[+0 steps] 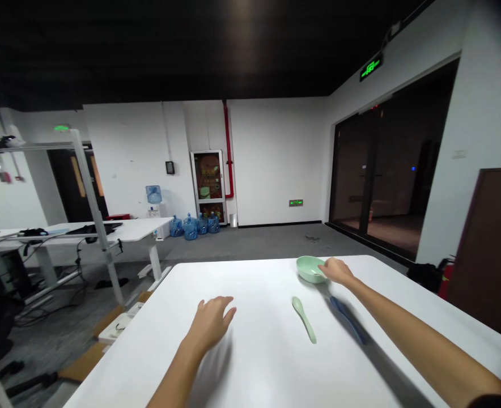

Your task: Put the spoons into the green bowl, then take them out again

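Observation:
A light green bowl (309, 268) is near the far edge of the white table (259, 351). My right hand (336, 270) pinches the bowl's right rim between thumb and fingers. Just in front of the bowl lies a pale green spoon (304, 320), its rounded end pointing away from me. To its right, partly in the shadow of my right forearm, rests a dark blue utensil (348, 320), whose kind I cannot make out. My left hand (213, 322) hovers over the left part of the table, thumb and fingers apart, holding nothing.
Left of my table stands another white table (135, 229) with cables and a metal frame (91, 198). Cardboard (80, 360) lies on the floor beside my table's left edge. Blue water bottles (191, 226) stand by the back wall. A dark glass door (373, 170) is at the right.

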A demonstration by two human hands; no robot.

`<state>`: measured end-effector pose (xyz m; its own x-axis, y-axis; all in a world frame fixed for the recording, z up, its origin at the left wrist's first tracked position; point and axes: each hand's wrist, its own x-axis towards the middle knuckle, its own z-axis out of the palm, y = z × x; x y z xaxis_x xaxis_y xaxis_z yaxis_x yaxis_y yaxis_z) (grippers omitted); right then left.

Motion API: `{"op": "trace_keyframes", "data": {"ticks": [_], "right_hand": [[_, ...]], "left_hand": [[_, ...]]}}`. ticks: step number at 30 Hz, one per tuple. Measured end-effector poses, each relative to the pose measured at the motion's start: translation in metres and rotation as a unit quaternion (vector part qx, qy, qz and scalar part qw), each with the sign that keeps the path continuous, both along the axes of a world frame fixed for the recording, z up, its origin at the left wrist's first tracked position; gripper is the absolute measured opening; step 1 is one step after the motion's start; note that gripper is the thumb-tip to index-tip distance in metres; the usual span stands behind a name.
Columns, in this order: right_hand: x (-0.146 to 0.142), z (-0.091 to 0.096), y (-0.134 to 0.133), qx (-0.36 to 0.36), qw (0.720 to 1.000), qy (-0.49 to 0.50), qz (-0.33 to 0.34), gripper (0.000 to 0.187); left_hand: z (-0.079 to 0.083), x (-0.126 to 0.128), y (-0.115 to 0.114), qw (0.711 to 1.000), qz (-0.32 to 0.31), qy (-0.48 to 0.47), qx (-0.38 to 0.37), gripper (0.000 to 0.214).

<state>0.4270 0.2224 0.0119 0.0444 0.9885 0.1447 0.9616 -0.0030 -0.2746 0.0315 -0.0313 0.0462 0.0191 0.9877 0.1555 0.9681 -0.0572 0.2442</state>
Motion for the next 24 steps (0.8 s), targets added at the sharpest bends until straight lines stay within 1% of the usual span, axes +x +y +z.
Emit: {"op": "trace_keyframes", "data": {"ticks": [5,9,11,14,16,19,21,24], "right_hand": [[0.022,0.011,-0.046,0.045,0.998,0.000,0.041,0.054],[0.036,0.016,-0.084,0.038,0.998,-0.006,0.044,0.063],[0.039,0.014,-0.102,0.036,0.998,-0.005,0.054,0.066],[0.039,0.004,-0.124,0.042,0.997,0.000,0.067,0.067],[0.039,-0.007,-0.133,0.043,0.997,0.002,0.064,0.068],[0.040,-0.020,-0.140,0.033,0.997,-0.002,0.063,0.071],[0.040,-0.023,-0.142,0.027,0.997,-0.004,0.071,0.071],[0.041,-0.022,-0.142,0.020,0.997,-0.004,0.080,0.070]], "left_hand": [[0.001,0.001,0.000,1.000,-0.005,0.013,0.006,0.049],[0.001,0.002,0.000,1.000,-0.006,0.016,0.009,0.049],[0.001,0.001,0.000,1.000,-0.007,0.020,0.012,0.049],[0.000,0.001,0.000,1.000,-0.006,0.027,0.011,0.049],[0.000,0.002,0.000,0.999,-0.007,0.032,0.008,0.049],[0.000,0.003,-0.001,0.999,-0.007,0.039,0.004,0.049],[0.000,0.004,-0.001,0.999,-0.005,0.041,0.001,0.048],[0.001,0.005,-0.002,0.999,-0.004,0.040,0.000,0.049]]}}
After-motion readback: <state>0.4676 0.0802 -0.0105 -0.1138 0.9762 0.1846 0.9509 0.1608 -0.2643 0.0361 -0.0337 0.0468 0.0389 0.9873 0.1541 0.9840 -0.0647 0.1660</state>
